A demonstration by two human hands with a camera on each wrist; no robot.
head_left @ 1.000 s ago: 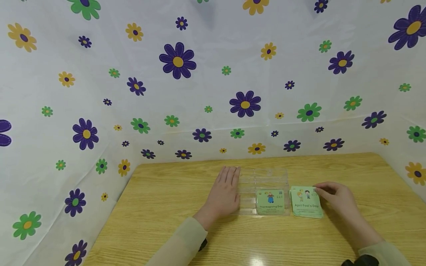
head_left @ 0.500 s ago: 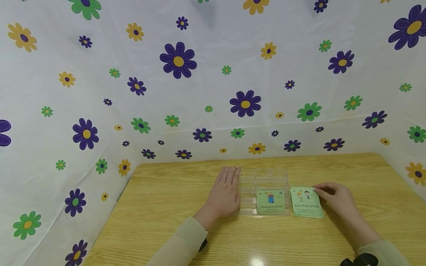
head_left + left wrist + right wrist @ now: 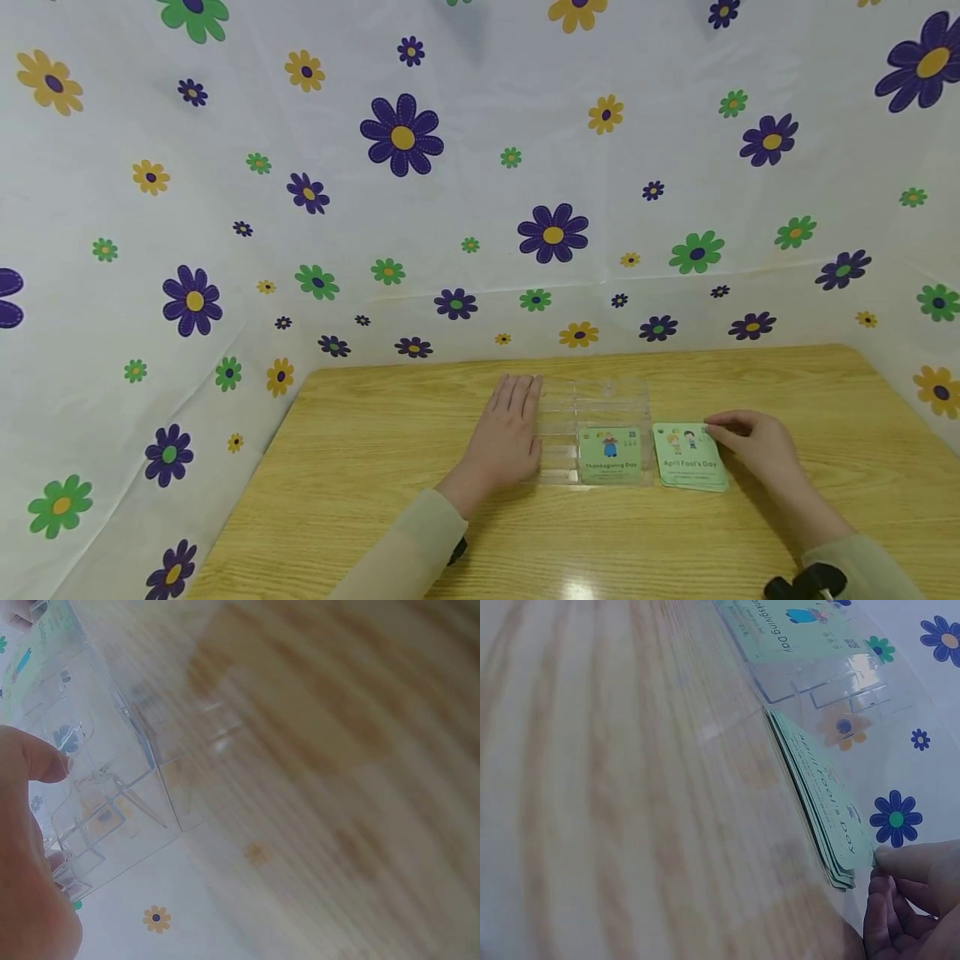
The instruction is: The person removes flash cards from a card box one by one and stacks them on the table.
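My left hand (image 3: 504,437) lies with fairly straight fingers over the left end of a clear plastic divided box (image 3: 558,450). In the left wrist view the thumb touches the box's wall. A green "Thanksgiving Day" card (image 3: 611,457) lies face up in the box's right front compartment. Beside the box, on its right, is a stack of green cards (image 3: 802,806). My right hand (image 3: 757,442) pinches the far right corner of the stack's top card (image 3: 690,458), marked "April Fool's Day", between thumb and fingers. The left part of the box is hidden under the left hand.
Everything rests on a wood-grain table (image 3: 360,467). A white cloth with flower prints (image 3: 480,200) hangs behind it and along both sides. Dark straps with devices (image 3: 810,579) sit at the wrists.
My right hand and the "April Fool's Day" card in it have shifted very slightly left. The left hand and the box stay where they were.
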